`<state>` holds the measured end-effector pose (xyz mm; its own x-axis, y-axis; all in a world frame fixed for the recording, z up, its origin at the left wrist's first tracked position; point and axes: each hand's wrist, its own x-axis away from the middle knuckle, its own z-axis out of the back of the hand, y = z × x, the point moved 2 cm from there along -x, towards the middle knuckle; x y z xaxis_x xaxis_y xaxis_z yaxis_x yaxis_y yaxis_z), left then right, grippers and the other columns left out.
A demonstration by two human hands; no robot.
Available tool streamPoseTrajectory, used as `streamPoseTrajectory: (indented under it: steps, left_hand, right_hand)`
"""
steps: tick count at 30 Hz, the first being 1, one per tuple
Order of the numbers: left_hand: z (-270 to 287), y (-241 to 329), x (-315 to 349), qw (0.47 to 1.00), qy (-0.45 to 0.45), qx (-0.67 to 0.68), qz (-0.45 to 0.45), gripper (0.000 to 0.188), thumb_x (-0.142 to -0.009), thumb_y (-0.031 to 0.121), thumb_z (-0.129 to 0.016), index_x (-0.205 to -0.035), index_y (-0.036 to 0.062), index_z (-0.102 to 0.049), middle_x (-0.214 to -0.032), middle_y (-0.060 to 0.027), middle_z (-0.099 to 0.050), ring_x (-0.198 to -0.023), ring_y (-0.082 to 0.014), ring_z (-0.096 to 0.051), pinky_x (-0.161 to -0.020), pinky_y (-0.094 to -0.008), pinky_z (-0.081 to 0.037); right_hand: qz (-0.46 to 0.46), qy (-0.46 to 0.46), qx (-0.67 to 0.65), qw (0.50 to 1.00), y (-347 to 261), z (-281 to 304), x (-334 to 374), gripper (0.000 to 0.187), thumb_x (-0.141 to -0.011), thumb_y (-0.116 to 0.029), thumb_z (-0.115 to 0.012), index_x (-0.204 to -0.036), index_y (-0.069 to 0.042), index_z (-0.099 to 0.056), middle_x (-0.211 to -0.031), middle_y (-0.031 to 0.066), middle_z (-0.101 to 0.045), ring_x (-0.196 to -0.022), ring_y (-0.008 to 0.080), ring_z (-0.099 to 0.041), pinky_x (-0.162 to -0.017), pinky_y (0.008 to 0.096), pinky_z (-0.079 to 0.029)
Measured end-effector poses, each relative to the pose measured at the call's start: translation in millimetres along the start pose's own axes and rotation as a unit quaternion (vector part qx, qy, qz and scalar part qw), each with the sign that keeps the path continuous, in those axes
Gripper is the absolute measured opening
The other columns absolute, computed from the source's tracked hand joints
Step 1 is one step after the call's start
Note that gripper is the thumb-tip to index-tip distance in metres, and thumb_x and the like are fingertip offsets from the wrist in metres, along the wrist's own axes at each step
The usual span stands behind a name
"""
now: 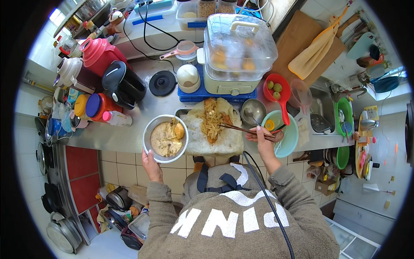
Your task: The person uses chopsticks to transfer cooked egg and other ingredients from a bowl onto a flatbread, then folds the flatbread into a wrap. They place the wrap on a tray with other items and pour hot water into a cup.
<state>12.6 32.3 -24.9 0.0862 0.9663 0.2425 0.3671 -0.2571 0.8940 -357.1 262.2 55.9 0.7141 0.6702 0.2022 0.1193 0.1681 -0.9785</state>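
Observation:
My left hand [152,166] grips the rim of a metal bowl [147,151] that holds a pale mash with a yellow piece in it. In my right hand [261,140] is a pair of dark chopsticks [241,128], their tips at the shredded filling [211,116]. That filling lies in a strip, with browned pieces, on a thin pale wrapper sheet [194,129]. The sheet is spread over a metal tray at the counter's front edge. Right of the sheet stand a small steel bowl [251,105] with a spoon and a mint-green basin [293,140].
A clear-lidded steamer [239,56] stands behind the sheet, with a white egg-shaped appliance [188,77] beside it. To the right are a red colander [282,93] with green fruit and a sink [321,103]. A black kettle [123,84] and several jars crowd the left.

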Motion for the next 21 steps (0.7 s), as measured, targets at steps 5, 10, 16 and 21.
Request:
streamPoseTrajectory:
  steps: [5,10,16,21]
  left_hand:
    - [8,-3,-11,0.997,-0.067,-0.046,0.019,0.041,-0.099,0.005,-0.047,-0.139,-0.0028,-0.045,-0.117,-0.0093,-0.065,-0.094,-0.013,-0.065,-0.078,-0.0256,-0.055]
    - [-12,2,-12,0.995,-0.084,-0.048,0.024,0.043,-0.099,0.005,-0.047,-0.141,-0.0031,-0.044,-0.12,-0.01,-0.064,-0.099,-0.014,-0.064,-0.083,-0.0271,-0.054]
    - [-26,5,-14,0.991,-0.11,-0.066,0.024,0.047,-0.098,0.002,-0.048,-0.144,-0.004,-0.04,-0.125,-0.0123,-0.062,-0.106,-0.0166,-0.063,-0.092,-0.0287,-0.051]
    - [-20,2,-20,0.991,-0.106,-0.063,0.043,0.046,-0.098,0.002,-0.047,-0.143,-0.0038,-0.042,-0.123,-0.0113,-0.063,-0.104,-0.0141,-0.063,-0.087,-0.0267,-0.052]
  right_hand:
    - [0.041,0.011,0.018,0.999,-16,-5,10,0.042,-0.105,-0.035,-0.047,-0.1,0.004,-0.063,-0.088,0.0113,-0.069,-0.082,0.0182,-0.07,-0.077,0.0302,-0.056]
    - [0.066,-0.045,0.026,0.996,-55,-40,26,0.04,-0.105,-0.032,-0.045,-0.1,0.004,-0.063,-0.091,0.0135,-0.07,-0.087,0.0212,-0.071,-0.082,0.0318,-0.055]
    - [0.067,-0.096,-0.002,0.993,-81,-76,34,0.039,-0.105,-0.031,-0.046,-0.099,0.004,-0.063,-0.092,0.0122,-0.07,-0.089,0.021,-0.071,-0.084,0.0312,-0.054]
    - [0.032,-0.127,0.043,0.99,-67,-76,41,0.036,-0.103,-0.027,-0.05,-0.095,0.004,-0.066,-0.091,0.0107,-0.069,-0.088,0.0181,-0.068,-0.081,0.0298,-0.053]
